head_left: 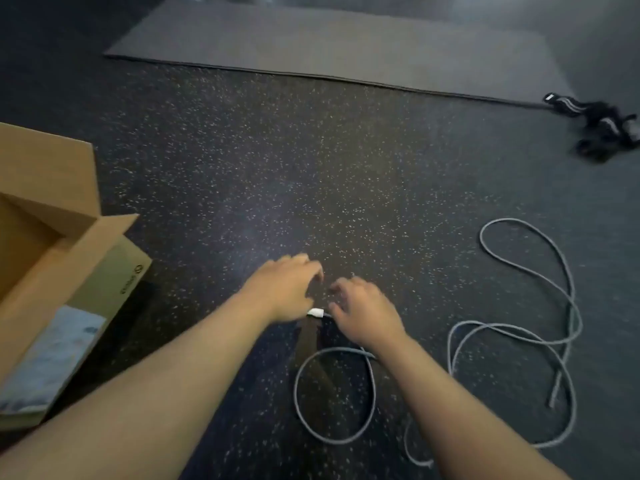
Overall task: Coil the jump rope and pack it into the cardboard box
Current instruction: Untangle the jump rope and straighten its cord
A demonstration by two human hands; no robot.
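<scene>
The grey jump rope (568, 306) lies in loose loops on the speckled floor at the right, with one loop (298, 393) below my wrists. Its white end piece (316, 312) shows between my two hands. My left hand (287, 289) hovers palm down with fingers spread, its thumb side touching the white end. My right hand (363, 313) has curled fingers, its thumb on the rope just beside the white end. The grip itself is partly hidden. The open cardboard box (79, 251) stands at the left, flaps up.
A grey exercise mat (329, 39) lies across the far floor. A black and white pile of straps (602, 129) sits at the far right. A blue-white printed sheet (52, 358) lies on the box's near flap.
</scene>
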